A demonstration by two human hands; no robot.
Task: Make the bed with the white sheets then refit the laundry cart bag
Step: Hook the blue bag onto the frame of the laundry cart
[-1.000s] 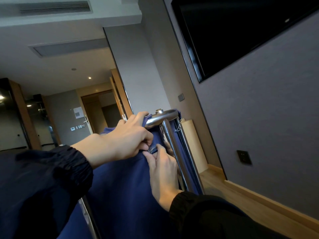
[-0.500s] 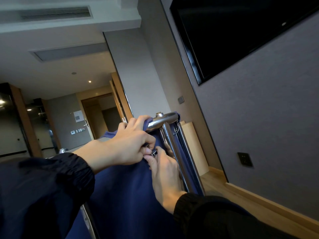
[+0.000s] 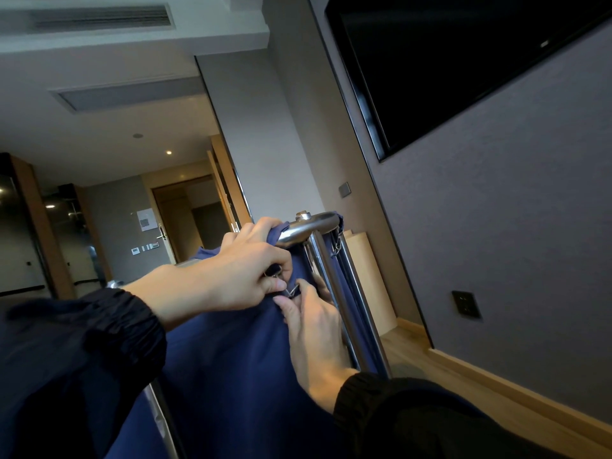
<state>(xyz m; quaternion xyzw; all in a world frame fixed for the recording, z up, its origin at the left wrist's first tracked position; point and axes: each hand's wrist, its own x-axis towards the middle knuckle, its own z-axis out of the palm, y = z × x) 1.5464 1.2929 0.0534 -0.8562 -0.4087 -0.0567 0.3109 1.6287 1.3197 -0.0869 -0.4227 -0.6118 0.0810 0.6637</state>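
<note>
Fingers (image 3: 265, 226) of the left hand (image 3: 238, 273) were curled tight over the top hem of the laundry bag (image 3: 231, 376), bunching the navy cloth just beside the rounded corner of the cart frame (image 3: 308, 226). The thumb and forefinger of that hand pinched a fold of the same cloth lower down. The right hand (image 3: 314, 332) reached up from below, its thumb and forefinger closed narrowly on a small wire clip (image 3: 291, 290) that lay against the fabric between the two hands. The other right fingers were tucked behind the cloth by the uprights and could not be made out.

The bag hung from the frame as a smooth, matte, woven sheet, draped in soft folds and filling the lower middle of the view. The frame was polished steel tube, bright and round in section, with a domed bolt head on its corner and two parallel uprights (image 3: 334, 293) dropping from it. A second clip (image 3: 337, 245) dangled on the far side of the corner.

Both wrists came out of black sleeves (image 3: 82, 342) with gathered, ribbed cuffs. Behind the cart stood a grey, finely textured wall (image 3: 496, 210) carrying a flat black screen (image 3: 447, 61), a dark square socket (image 3: 466, 304) and pale wooden skirting (image 3: 513, 385) along a wood floor.
</note>
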